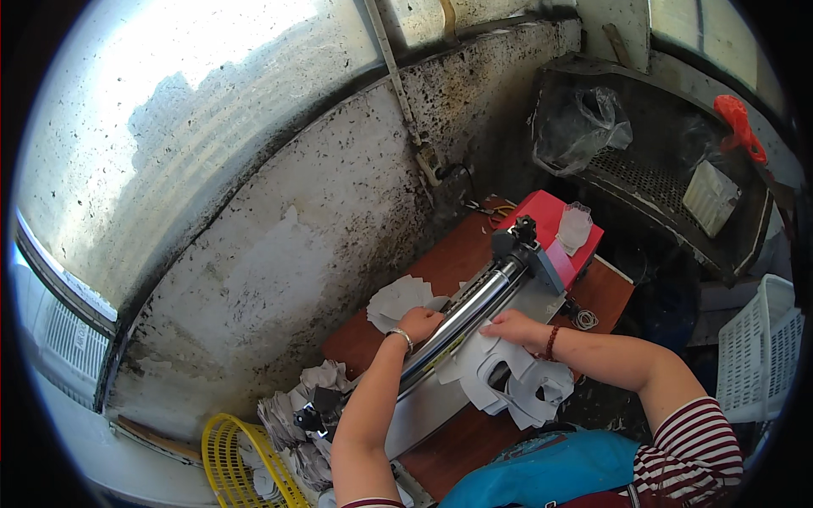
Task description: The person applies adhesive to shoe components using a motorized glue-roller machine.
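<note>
A roller machine with a long shiny metal roller (466,311) and a red housing (542,212) stands slantwise on a reddish-brown table (360,339). My left hand (421,323) is at the far side of the roller, beside a stack of white cut sheets (398,300). Its fingers are curled together, and what they hold is hidden. On the near side, my right hand (518,328) pinches the upper edge of a white cut-out sheet (483,372). This sheet has curved openings and lies with other white pieces over the machine's near edge.
A yellow plastic basket (222,453) and a heap of white scraps (301,423) are at the lower left. On the right stand a white crate (754,356) and a dark metal rack (652,182) with a clear plastic bag (593,135). A stained wall (279,245) rises behind the table.
</note>
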`<act>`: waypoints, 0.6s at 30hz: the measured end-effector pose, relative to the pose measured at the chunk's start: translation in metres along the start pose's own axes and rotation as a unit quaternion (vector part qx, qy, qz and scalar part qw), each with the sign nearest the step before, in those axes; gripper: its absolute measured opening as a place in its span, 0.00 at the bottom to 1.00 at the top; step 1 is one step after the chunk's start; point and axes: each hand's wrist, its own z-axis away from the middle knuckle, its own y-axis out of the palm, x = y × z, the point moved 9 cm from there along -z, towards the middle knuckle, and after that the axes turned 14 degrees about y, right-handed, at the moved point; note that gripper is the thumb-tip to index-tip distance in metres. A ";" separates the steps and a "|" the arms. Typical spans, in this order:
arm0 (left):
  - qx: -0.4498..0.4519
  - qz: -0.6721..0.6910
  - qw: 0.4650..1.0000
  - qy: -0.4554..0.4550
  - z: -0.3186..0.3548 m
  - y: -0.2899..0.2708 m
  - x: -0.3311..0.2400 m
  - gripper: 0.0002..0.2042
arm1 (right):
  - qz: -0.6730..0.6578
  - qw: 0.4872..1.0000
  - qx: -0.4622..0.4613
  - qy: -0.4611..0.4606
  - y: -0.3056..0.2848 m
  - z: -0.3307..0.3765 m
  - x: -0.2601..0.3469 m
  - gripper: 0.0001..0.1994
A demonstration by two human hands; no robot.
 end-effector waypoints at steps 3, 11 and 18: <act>-0.014 0.053 0.998 -0.041 0.000 -0.005 0.005 0.13 | -0.029 0.999 0.042 -0.015 -0.003 0.013 -0.004 0.11; -0.272 0.007 0.962 0.006 0.008 -0.062 0.003 0.14 | 0.102 0.994 -0.038 0.001 -0.016 0.021 -0.013 0.12; -0.120 0.105 0.987 0.023 0.012 -0.049 -0.021 0.19 | 0.166 0.985 -0.037 -0.024 -0.011 0.022 -0.008 0.14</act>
